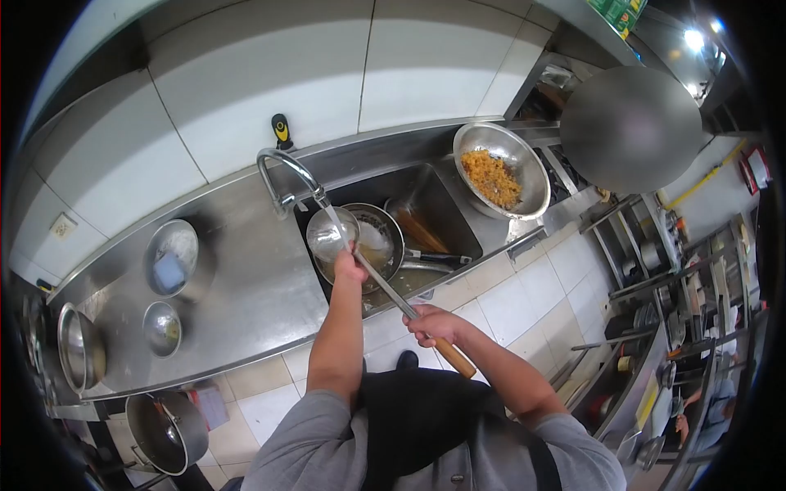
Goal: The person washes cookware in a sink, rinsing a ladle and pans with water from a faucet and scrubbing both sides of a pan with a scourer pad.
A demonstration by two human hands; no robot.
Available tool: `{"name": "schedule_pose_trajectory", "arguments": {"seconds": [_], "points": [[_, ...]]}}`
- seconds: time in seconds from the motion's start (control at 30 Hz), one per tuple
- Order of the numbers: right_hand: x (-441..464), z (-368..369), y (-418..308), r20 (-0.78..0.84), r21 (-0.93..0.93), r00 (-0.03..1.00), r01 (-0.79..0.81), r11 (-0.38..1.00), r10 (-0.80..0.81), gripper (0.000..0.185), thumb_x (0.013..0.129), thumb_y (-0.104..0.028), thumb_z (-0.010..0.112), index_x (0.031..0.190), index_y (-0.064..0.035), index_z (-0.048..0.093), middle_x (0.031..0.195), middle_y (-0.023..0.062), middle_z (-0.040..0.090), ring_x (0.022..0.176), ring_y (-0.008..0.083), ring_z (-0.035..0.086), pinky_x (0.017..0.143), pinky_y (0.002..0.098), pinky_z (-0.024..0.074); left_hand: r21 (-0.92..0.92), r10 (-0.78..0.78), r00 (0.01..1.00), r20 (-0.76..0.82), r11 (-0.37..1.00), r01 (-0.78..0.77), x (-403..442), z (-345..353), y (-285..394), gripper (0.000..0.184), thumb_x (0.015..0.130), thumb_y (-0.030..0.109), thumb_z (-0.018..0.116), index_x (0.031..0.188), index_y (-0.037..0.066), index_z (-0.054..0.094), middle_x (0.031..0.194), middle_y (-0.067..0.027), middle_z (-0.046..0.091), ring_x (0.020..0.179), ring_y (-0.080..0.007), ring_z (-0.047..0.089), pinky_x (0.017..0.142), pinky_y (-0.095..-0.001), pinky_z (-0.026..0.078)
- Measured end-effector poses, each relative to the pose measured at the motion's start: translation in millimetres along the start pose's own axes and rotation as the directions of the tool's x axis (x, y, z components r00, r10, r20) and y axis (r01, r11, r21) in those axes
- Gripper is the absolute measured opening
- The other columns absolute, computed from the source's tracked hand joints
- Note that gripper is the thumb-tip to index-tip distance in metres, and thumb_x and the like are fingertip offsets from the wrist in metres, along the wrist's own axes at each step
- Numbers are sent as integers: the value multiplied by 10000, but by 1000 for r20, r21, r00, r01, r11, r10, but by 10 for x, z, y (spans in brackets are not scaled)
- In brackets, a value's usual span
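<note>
Head view: over the sink (427, 186), the left hand's (350, 268) fingers close round the ladle (383, 285) near its bowl, the right hand's (434, 325) round its shaft, apparently steadying it under the running tap (304, 172).

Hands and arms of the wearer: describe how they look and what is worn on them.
The left hand and right hand are bare, with no gloves. The forearms are uncovered too. Short, plain gray sleeves cover the upper arms; no marking is visible on them.
</note>
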State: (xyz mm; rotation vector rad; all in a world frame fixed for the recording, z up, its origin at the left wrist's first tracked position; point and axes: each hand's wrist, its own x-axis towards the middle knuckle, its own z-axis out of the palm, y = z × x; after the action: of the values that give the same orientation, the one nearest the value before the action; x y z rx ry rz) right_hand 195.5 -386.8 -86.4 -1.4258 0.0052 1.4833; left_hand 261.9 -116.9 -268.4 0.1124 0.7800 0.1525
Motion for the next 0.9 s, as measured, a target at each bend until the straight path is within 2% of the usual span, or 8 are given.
{"name": "schedule_pose_trajectory", "arguments": {"seconds": [0.1, 0.2, 0.27, 0.33, 0.5, 0.6, 0.77, 0.9], "points": [[18, 13, -11, 6, -12, 1000, 22, 1000, -22, 152, 943, -33, 584, 1073, -71, 514, 745, 21, 472, 577, 86, 474, 395, 255, 378, 38, -38, 998, 52, 999, 36, 29, -30, 29, 220, 1054, 307, 594, 1002, 95, 620, 851, -49, 617, 731, -224, 590, 703, -409, 516], [58, -24, 76, -179, -358, 980, 12, 933, -81, 201, 890, -35, 598, 1076, -41, 521, 732, 139, 583, 537, 219, 585, 414, 365, 459, 215, -41, 999, -13, 976, 42, -119, -51, 46, 221, 1046, 301, 610, 1068, 80, 604, 943, -72, 629, 809, -239, 615, 791, -444, 551], [136, -179, 306, -178, -958, 702, 38, 286, -689, 258, 883, -38, 593, 1136, -25, 543, 823, 222, 691, 771, 367, 728, 602, 517, 551, 387, 2, 999, -41, 922, 14, -406, 47, 79, 234, 1042, 297, 617, 1108, 74, 594, 983, -83, 632, 851, -248, 626, 834, -464, 561], [6, -83, 263, -275, -948, 712, -90, 305, -646, 265, 880, -63, 597, 1137, -21, 546, 882, 242, 703, 827, 411, 718, 677, 552, 547, 400, 73, 955, 288, 897, -189, -805, 132, 75, 217, 1026, 221, 638, 1160, 54, 604, 1026, -93, 641, 857, -265, 641, 820, -462, 562], [133, 54, 516, -356, -931, 740, -226, 288, -571, 237, 901, -117, 594, 1113, -37, 524, 900, 241, 716, 861, 458, 706, 775, 581, 545, 351, 85, 958, 275, 918, -182, -788, 99, 58, 253, 1047, 258, 627, 1182, 49, 580, 985, -89, 645, 871, -241, 631, 791, -425, 568], [198, 67, 663, -275, -904, 802, -27, 427, -531, 256, 919, -136, 599, 1122, -51, 470, 868, 277, 693, 855, 491, 687, 771, 591, 527, 185, 134, 964, 230, 967, -178, -714, 69, 46, 219, 1048, 274, 632, 1113, 69, 590, 919, -71, 644, 777, -208, 597, 713, -383, 536], [210, 65, 654, -315, -846, 826, -21, 533, -467, 269, 929, -176, 619, 1127, -47, 490, 888, 301, 679, 874, 504, 669, 771, 581, 507, 30, 205, 956, 210, 976, -216, -857, 190, -12, 360, 1069, 429, 574, 1083, 70, 595, 867, -53, 647, 650, -182, 539, 635, -376, 493], [97, 84, 522, -332, -859, 796, -34, 511, -505, 230, 921, -168, 622, 1083, -33, 529, 892, 290, 685, 883, 495, 675, 783, 572, 512, -72, 205, 923, 326, 979, -192, -930, 82, -55, 497, 1110, 476, 429, 1306, 29, 527, 1194, -134, 688, 757, -219, 601, 770, -410, 539]]}}
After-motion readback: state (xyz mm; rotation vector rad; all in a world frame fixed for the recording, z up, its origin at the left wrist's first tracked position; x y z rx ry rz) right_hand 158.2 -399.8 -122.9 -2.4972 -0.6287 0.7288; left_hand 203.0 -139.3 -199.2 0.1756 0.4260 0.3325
